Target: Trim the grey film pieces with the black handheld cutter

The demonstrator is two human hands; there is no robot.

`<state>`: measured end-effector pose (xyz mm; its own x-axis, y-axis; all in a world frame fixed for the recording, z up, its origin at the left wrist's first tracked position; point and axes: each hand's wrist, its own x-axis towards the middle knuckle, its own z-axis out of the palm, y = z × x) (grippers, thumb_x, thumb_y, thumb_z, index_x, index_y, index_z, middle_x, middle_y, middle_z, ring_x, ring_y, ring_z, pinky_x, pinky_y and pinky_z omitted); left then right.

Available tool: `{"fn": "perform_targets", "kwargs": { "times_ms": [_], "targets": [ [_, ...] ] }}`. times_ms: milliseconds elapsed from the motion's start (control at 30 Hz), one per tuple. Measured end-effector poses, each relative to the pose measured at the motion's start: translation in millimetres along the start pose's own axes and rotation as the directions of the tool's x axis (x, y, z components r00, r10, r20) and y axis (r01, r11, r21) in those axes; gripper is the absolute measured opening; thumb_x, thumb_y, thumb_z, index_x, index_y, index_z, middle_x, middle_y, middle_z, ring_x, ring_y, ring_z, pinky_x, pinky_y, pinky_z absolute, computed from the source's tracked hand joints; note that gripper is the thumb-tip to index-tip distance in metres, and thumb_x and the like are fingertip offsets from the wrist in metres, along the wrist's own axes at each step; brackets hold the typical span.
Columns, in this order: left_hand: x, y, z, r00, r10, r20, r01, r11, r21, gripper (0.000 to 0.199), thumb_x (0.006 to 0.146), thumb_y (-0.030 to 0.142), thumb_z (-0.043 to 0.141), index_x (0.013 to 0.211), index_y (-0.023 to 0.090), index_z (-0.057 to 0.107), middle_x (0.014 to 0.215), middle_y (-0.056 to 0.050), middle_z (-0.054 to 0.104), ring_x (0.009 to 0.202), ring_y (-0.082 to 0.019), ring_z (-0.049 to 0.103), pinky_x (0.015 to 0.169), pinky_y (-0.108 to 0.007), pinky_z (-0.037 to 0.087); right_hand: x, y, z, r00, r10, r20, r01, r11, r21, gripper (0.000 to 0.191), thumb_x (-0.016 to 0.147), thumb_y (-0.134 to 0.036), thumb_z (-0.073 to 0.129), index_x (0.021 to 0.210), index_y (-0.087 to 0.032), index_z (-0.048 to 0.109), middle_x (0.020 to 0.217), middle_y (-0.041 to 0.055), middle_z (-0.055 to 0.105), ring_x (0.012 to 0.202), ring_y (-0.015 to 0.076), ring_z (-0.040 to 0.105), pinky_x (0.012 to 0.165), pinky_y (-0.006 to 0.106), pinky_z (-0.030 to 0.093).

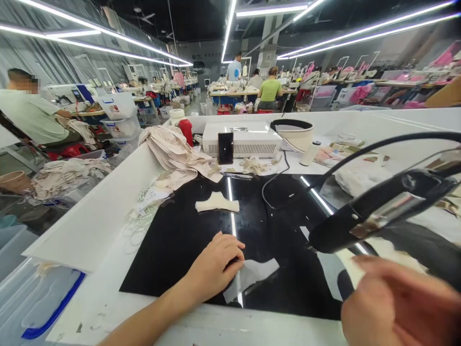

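Note:
My left hand rests over a glossy black board, its thumb and fingers closed at the edge of a thin, translucent white cut piece lying flat there. At the lower right, my right hand is blurred by motion with its fingers partly curled; whether anything is in them does not show. Just beyond it are cream fabric pieces and another translucent piece. A cream, shaped fabric piece lies alone farther up the board.
A black tool head on a cable juts in from the right above the board. Behind the board stand a phone, a white vented box and a visor. Beige fabric strips are heaped back left. Other people sit at sewing tables beyond.

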<state>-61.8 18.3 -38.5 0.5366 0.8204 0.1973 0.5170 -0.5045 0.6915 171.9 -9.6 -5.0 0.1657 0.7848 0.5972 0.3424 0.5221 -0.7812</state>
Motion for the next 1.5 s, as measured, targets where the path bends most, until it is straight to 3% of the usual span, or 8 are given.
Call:
{"fn": "perform_targets", "kwargs": {
  "times_ms": [167,233,333,500,633,967,1267,1500],
  "targets": [
    [0.2,-0.3,-2.8,0.995,-0.103,0.004,0.102,0.979,-0.175,0.010,0.094,0.017,0.063,0.097,0.025,0.069,0.104,0.003,0.076,0.104,-0.018,0.069,0.127,-0.054,0.020,-3.1,20.4,20.2,0.975,-0.072,0.212,0.099,0.987,-0.123,0.028,0.096,-0.046,0.064,0.118,-0.028,0.067,0.103,0.0057,0.075,0.095,0.0261,0.075,0.080,0.041,0.065],
    [1.2,0.1,-6.9,0.986,-0.169,-0.014,0.160,0.952,-0.259,0.007,0.093,0.020,0.063,0.094,0.024,0.070,0.093,0.003,0.074,0.088,-0.016,0.069,0.119,-0.048,0.036,-3.2,29.0,24.9,0.935,-0.088,0.342,0.151,0.975,-0.160,0.025,0.097,-0.043,0.063,0.118,-0.030,0.068,0.103,0.0046,0.076,0.095,0.0251,0.076,0.079,0.038,0.066],
    [3.5,-0.5,-14.8,0.974,-0.222,-0.038,0.196,0.919,-0.342,0.007,0.093,0.024,0.062,0.091,0.022,0.068,0.088,0.001,0.073,0.083,-0.017,0.069,0.088,-0.032,0.054,1.2,34.4,30.8,0.882,-0.004,0.471,0.106,0.976,-0.189,0.020,0.100,-0.042,0.058,0.114,-0.030,0.068,0.097,0.0021,0.076,0.087,0.0216,0.076,0.075,0.032,0.065],
    [12.8,-8.8,-31.2,0.957,-0.271,-0.106,0.204,0.884,-0.421,0.011,0.094,0.029,0.060,0.097,0.019,0.064,0.085,-0.001,0.072,0.080,-0.016,0.069,0.076,-0.027,0.053,23.7,25.6,46.9,0.822,0.126,0.556,-0.047,0.987,-0.155,0.025,0.101,-0.042,0.053,0.085,-0.025,0.064,0.075,-0.0022,0.064,0.066,0.0162,0.064,0.060,0.025,0.055],
    [28.9,-20.3,-49.6,0.937,-0.304,-0.174,0.209,0.884,-0.419,0.026,0.092,0.032,0.059,0.115,0.019,0.061,0.078,0.002,0.066,0.071,-0.014,0.065,0.071,-0.026,0.051,47.5,27.8,67.0,0.853,0.115,0.508,-0.038,0.986,-0.161,0.025,0.098,-0.041,0.055,0.084,-0.024,0.066,0.074,-0.0016,0.065,0.065,0.0167,0.062,0.060,0.026,0.052],
    [84.9,-62.9,-84.4,0.895,-0.271,-0.354,0.258,0.962,-0.084,0.034,0.092,0.032,0.062,0.124,0.021,0.060,0.081,0.003,0.064,0.075,-0.018,0.063,0.074,-0.030,0.048,90.5,66.5,130.0,0.912,0.102,0.398,0.078,0.908,-0.412,0.019,0.101,-0.032,0.055,0.093,-0.022,0.069,0.088,0.0022,0.073,0.081,0.0212,0.068,0.071,0.032,0.050],
    [102.4,-79.0,-74.4,0.941,-0.203,-0.272,0.277,0.923,0.268,0.030,0.102,0.029,0.063,0.130,0.018,0.061,0.107,-0.005,0.070,0.096,-0.021,0.069,0.092,-0.042,0.056,91.3,92.3,143.5,0.885,0.060,0.462,0.256,0.765,-0.591,0.019,0.101,-0.033,0.065,0.107,-0.016,0.069,0.103,0.0040,0.071,0.092,0.0189,0.070,0.085,0.040,0.059],
    [99.2,-88.9,-63.0,0.948,-0.190,-0.255,0.288,0.853,0.435,0.033,0.101,0.035,0.065,0.128,0.016,0.063,0.123,-0.009,0.068,0.104,-0.023,0.069,0.090,-0.044,0.060,83.2,95.5,145.6,0.893,0.000,0.450,0.294,0.758,-0.582,0.007,0.099,-0.022,0.063,0.099,-0.018,0.069,0.090,0.0033,0.071,0.087,0.0224,0.066,0.084,0.041,0.053]
  ]
}}
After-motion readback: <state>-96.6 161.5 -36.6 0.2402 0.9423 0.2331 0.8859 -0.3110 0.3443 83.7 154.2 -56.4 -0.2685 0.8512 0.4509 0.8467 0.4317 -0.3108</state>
